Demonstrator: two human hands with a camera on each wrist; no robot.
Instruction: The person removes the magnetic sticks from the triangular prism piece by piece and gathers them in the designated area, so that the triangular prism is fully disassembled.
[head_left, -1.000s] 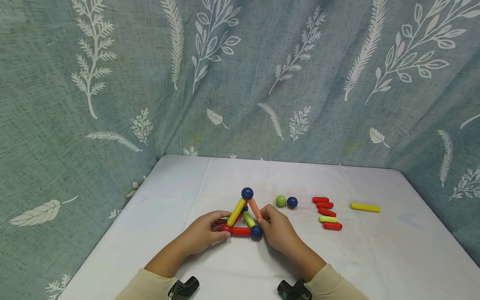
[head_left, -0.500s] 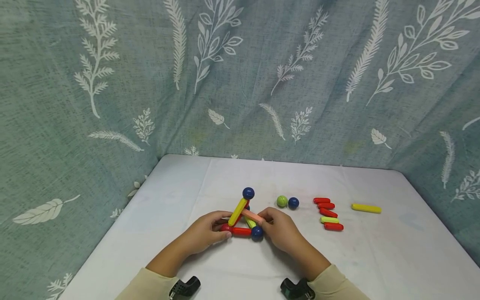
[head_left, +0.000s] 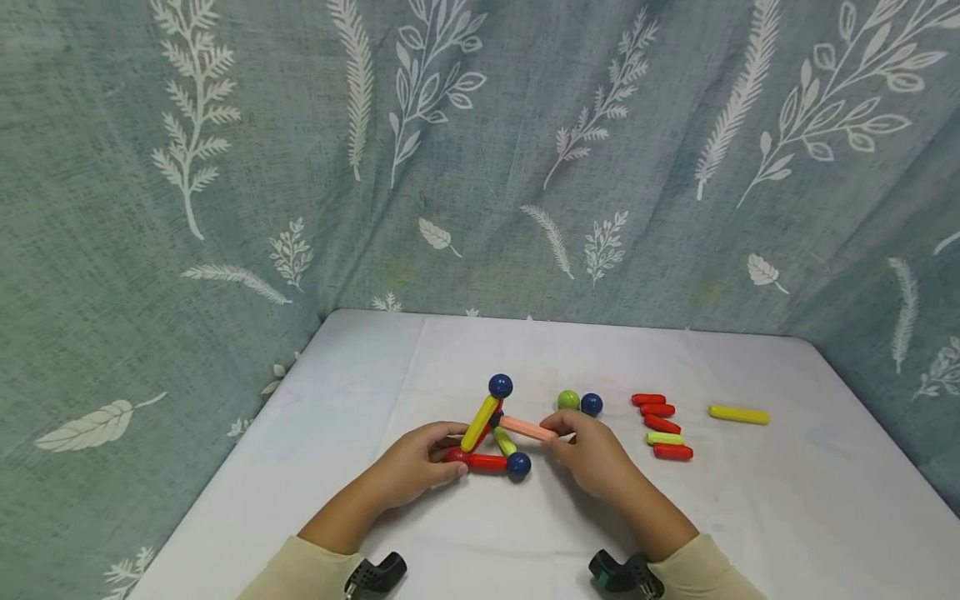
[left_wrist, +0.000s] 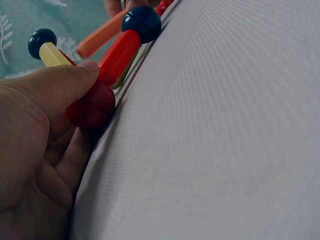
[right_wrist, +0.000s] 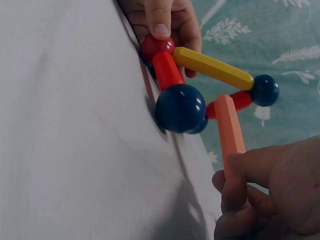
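A frame of magnetic sticks and balls stands on the white table. My left hand (head_left: 412,468) holds its red ball (left_wrist: 92,107) at the near left corner, thumb on top. From there a red stick (head_left: 487,463) runs to a blue ball (head_left: 518,466), and a yellow stick (head_left: 480,423) slants up to the top blue ball (head_left: 500,386). Behind lie a yellow-green stick (head_left: 506,442) and a partly hidden rear blue ball. My right hand (head_left: 592,454) pinches one end of an orange stick (right_wrist: 230,127). Its other end points at the frame and looks free in the left wrist view.
Right of the frame lie a green ball (head_left: 568,400) and a loose blue ball (head_left: 592,405). Farther right is a column of short sticks, several red (head_left: 673,452) and one yellow-green (head_left: 664,438), then a long yellow stick (head_left: 738,414). A patterned cloth (head_left: 450,167) hangs behind.
The orange stick came off the top blue ball, swung down to nearly level and moved right with my right hand. My left hand keeps its hold on the red ball.
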